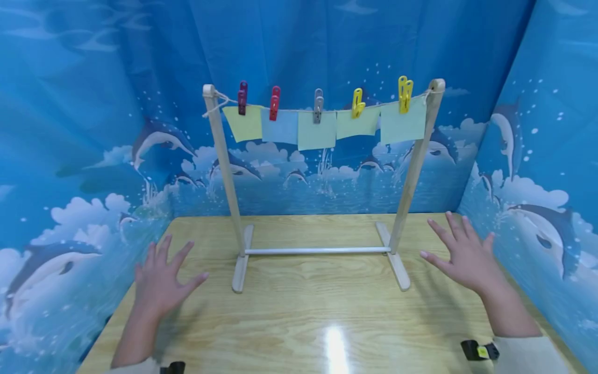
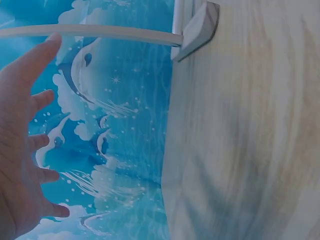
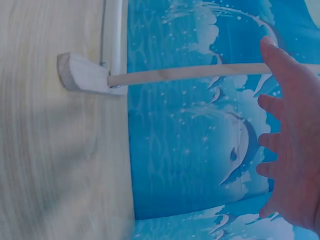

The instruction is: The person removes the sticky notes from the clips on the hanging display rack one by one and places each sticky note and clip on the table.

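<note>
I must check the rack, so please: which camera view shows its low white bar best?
The head view: it shows the low white bar whole, between both posts. The left and right wrist views each show only one end, cut by the frame.

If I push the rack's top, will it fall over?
The rack might tip forward or back, because its posts look tall beside its short feet. It probably won't roll, since those feet lie flat. The papers would likely flutter, hanging by their tops from clips.

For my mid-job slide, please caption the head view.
Bare left hand and right hand flank a pale wooden frame with five pastel paper sheets clipped to white string.
</note>
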A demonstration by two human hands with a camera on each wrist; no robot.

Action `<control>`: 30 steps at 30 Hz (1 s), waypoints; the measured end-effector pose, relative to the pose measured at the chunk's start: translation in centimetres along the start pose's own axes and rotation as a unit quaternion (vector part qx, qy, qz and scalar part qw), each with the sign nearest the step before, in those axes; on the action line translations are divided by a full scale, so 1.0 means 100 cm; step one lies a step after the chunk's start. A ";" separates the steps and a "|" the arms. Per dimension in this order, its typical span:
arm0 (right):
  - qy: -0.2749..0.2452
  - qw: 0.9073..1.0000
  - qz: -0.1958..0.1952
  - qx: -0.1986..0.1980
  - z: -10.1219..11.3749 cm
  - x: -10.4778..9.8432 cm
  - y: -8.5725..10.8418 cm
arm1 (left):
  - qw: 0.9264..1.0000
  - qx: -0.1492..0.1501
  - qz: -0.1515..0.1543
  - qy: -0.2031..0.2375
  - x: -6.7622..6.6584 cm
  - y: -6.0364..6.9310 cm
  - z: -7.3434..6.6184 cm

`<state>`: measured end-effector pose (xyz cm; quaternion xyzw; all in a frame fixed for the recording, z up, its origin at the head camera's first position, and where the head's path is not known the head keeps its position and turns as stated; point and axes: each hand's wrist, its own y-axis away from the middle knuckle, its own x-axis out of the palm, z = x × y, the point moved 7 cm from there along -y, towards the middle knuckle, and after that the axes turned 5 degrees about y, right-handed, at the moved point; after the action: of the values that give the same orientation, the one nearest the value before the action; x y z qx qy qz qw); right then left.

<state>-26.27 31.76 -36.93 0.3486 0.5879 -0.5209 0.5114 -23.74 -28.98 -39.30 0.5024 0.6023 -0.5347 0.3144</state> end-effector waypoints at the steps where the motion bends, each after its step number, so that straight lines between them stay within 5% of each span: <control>1: -0.001 1.000 -0.004 -0.004 0.002 -0.002 0.000 | 1.000 0.001 -0.001 0.004 -0.001 0.000 -0.001; 10: -0.022 0.998 -0.036 -0.044 0.023 -0.021 -0.002 | 0.998 0.027 -0.042 0.043 -0.017 -0.007 -0.012; 30: -0.065 0.986 -0.076 -0.133 0.065 -0.053 -0.012 | 0.987 0.057 -0.071 0.136 -0.047 -0.019 -0.041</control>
<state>-24.61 25.81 -31.03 0.1970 0.6426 -0.4969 0.5490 -23.50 -26.14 -33.44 0.5434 0.6422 -0.5158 0.1620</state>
